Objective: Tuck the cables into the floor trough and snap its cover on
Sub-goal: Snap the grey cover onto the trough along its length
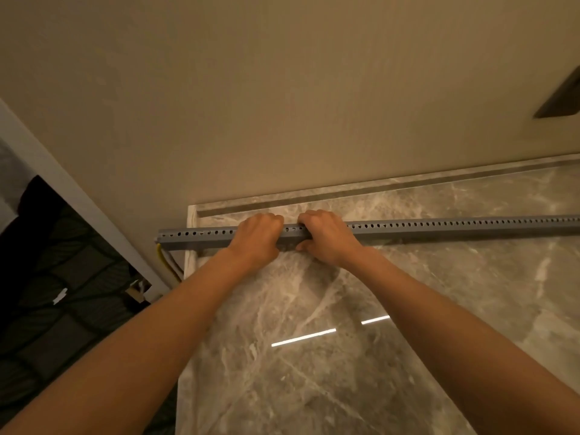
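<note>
Now the grey perforated cable trough [439, 229] lies along the marble floor [345, 356], just in front of the beige wall [282, 105]. Both hands sit side by side on it near its left end: left hand [255, 238] and right hand [328, 238], fingers curled and clamped over the trough. Yellow and grey cables [166, 259] trail out below that left end, beside a white door frame [78, 196].

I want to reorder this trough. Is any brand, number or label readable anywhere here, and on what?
None can be read.
Gray trough: only a row of holes, no print visible.
Wall and marble floor: no writing.
Cables at the trough's left end: no markings legible.
</note>
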